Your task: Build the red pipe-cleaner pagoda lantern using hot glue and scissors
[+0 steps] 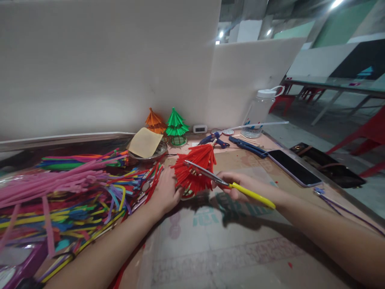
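Observation:
In the middle of the head view, a red pipe-cleaner tree point(197, 168) with a drooping, layered fringe leans above the mat. My left hand point(167, 188) is at its lower left, fingers partly behind the fringe and thumb near the base, closed on it. From the right, my right hand point(237, 182) reaches to the tree's lower right edge, its fingertips partly hidden. It is closed on yellow-handled scissors point(252, 195), whose blades point left across the front of the red fringe.
Piles of colourful pipe cleaners point(75, 180) cover the left side. Behind stand orange point(155, 120) and green point(176, 124) trees and a bowl point(159, 151) topped by a yellowish sheet. A glue gun point(214, 139), utility knife point(248, 147), phone point(294, 167) and bottle point(258, 112) lie rightward.

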Motion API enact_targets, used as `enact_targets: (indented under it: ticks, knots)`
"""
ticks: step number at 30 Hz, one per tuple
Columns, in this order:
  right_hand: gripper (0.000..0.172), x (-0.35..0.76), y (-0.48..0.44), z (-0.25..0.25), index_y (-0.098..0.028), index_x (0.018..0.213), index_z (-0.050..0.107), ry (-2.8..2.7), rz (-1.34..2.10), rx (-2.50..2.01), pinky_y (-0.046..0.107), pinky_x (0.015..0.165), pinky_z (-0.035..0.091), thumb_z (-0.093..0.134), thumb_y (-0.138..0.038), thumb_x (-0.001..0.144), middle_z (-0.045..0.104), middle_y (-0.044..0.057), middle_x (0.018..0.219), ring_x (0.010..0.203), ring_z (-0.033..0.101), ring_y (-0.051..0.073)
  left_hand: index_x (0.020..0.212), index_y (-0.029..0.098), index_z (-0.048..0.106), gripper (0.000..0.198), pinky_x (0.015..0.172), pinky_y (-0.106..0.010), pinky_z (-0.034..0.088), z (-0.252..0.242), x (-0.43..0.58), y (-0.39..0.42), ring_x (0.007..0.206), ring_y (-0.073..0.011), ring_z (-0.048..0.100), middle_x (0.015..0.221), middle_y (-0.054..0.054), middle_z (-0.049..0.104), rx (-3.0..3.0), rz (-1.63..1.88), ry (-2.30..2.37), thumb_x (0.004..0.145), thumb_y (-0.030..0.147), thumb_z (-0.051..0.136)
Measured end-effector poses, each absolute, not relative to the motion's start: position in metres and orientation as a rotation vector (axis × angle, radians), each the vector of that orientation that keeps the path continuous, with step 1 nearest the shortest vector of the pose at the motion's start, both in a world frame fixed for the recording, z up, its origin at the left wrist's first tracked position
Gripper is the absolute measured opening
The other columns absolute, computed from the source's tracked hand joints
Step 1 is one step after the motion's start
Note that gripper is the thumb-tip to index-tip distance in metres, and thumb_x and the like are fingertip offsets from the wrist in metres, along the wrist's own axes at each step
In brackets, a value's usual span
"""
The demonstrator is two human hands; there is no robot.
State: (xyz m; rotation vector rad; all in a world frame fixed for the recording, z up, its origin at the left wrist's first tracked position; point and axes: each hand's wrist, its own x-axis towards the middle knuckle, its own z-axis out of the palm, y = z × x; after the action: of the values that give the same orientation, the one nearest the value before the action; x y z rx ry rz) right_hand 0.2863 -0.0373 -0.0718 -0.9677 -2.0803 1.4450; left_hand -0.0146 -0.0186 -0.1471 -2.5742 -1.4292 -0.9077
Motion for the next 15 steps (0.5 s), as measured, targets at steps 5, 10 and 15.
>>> enact_targets:
  ticks: [5,10,15]
  knots:
    - [0.046,0.285,-0.037,-0.067,-0.02,0.112,0.061,-2.066,1.53,-0.958,0.026,0.062,0.04,0.072,-0.052,0.081,0.058,0.003,0.09,0.074,0.047,0.014,0.134,0.009,0.051,0.05,0.112,-0.059,0.039,-0.15,-0.016,-0.018,0.136,-0.0371,0.046,0.138,-0.023,0.056,-2.585,-0.896,-1.454,0.096,0.039,0.038]
    - [0.03,0.289,-0.035,-0.073,-0.021,0.118,0.057,-2.225,1.336,-0.854,0.028,0.071,0.045,0.059,-0.034,0.092,0.055,0.003,0.095,0.081,0.049,0.015,0.137,0.009,0.048,0.052,0.114,-0.058,0.038,-0.148,-0.015,-0.018,0.138,-0.0367,0.045,0.139,-0.023,0.055,-2.596,-0.886,-1.481,0.095,0.039,0.04]
    - [0.034,0.291,-0.036,-0.079,-0.019,0.126,0.054,-2.268,1.297,-0.763,0.028,0.074,0.048,0.058,-0.027,0.093,0.055,0.005,0.101,0.084,0.051,0.015,0.127,0.011,0.056,0.044,0.111,-0.06,0.039,-0.142,-0.011,-0.022,0.125,-0.0367,0.054,0.128,-0.021,0.062,-2.593,-0.841,-1.474,0.093,0.036,0.042]
